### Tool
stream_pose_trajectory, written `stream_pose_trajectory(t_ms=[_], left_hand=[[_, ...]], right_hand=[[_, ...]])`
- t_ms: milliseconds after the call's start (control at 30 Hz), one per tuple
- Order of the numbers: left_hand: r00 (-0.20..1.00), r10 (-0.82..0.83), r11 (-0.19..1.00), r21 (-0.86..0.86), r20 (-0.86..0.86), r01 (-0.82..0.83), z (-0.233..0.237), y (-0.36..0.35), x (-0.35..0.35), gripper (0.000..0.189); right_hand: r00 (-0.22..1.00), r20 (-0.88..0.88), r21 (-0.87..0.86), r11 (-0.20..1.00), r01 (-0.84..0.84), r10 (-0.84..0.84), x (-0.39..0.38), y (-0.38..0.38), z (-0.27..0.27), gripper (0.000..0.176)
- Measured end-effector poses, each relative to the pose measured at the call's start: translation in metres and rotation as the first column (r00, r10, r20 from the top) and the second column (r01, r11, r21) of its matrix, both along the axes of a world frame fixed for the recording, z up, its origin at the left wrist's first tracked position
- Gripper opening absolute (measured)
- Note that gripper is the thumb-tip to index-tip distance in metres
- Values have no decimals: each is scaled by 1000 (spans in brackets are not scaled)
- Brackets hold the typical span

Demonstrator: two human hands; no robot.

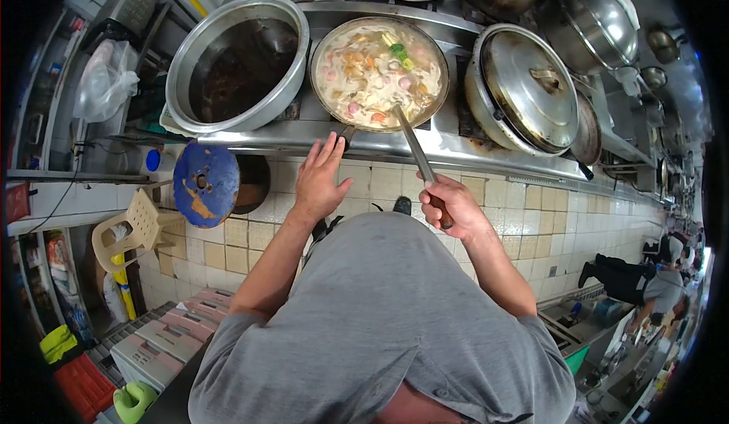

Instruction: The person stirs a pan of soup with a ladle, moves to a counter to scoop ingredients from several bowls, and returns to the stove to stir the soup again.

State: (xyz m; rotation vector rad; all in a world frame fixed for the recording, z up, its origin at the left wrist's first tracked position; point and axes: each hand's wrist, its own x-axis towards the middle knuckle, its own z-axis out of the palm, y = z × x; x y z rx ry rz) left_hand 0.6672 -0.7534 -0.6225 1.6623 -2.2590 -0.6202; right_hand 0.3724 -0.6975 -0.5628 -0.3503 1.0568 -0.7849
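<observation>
A wide pan [380,75] on the stove holds a pale, creamy mix with pink, orange and green pieces. My right hand [449,205] is wrapped round the wooden grip of a long metal utensil [414,147], whose far end dips into the food near the pan's front side. My left hand [322,177] has its fingers stretched out at the stove's front edge, over the pan's handle [347,134]. Nothing is seen gripped in it; whether its fingertips touch the handle is unclear.
A big pot of dark liquid [176,67] stands left of the pan, a lidded pot [524,82] right of it. A blue round stool top [203,185] and beige chair [133,230] are at the left. Two people [661,283] are far right.
</observation>
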Motion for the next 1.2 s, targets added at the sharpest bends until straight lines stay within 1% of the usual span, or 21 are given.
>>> stream_pose_trajectory(t_ms=[67, 100, 167, 300, 467, 567, 700, 800, 900, 1100, 1167, 1200], left_hand=[[1000, -6, 1000, -11, -13, 5, -3, 0, 0, 89], [1000, -6, 1000, -12, -13, 6, -2, -1, -1, 89], [1000, -12, 1000, 14, 2, 12, 1, -1, 0, 91], [1000, -8, 1000, 26, 30, 7, 4, 0, -2, 91], [1000, -8, 1000, 24, 18, 7, 2, 0, -1, 92], [1000, -13, 1000, 19, 22, 13, 3, -1, -1, 92], [999, -13, 1000, 23, 48, 12, 5, 0, -2, 91], [999, -15, 1000, 23, 42, 14, 6, 0, 0, 91], [1000, -8, 999, 37, 25, 7, 4, 0, -1, 88], [999, -6, 999, 35, 53, 4, 5, 0, -3, 88], [999, -8, 999, 33, 43, 6, 3, -1, -2, 89], [999, -11, 999, 33, 42, 10, 2, -1, -2, 89]], right_hand=[[988, 153, 46, 999, 12, -18, 0, -5, -8, 30], [988, 154, 45, 999, 12, -19, -1, -7, -10, 30], [967, 256, 55, 998, -4, -10, -3, -14, -15, 29], [960, 280, 61, 998, -4, -13, 1, -24, -22, 31], [952, 303, -8, 999, -36, 37, 5, -41, -44, 34], [942, 333, -18, 999, -28, 33, 9, -51, -47, 36], [938, 344, -36, 999, -16, 27, 9, -56, -61, 38], [936, 351, -83, 996, -14, 42, 6, -52, -64, 40], [937, 347, -90, 996, -13, 44, -1, -42, -52, 42], [962, 270, -118, 993, -1, 33, -15, -26, -25, 46], [980, 201, -135, 991, 16, 12, -19, -23, -16, 47], [980, 200, -136, 991, 19, 9, -22, -23, -14, 47]])
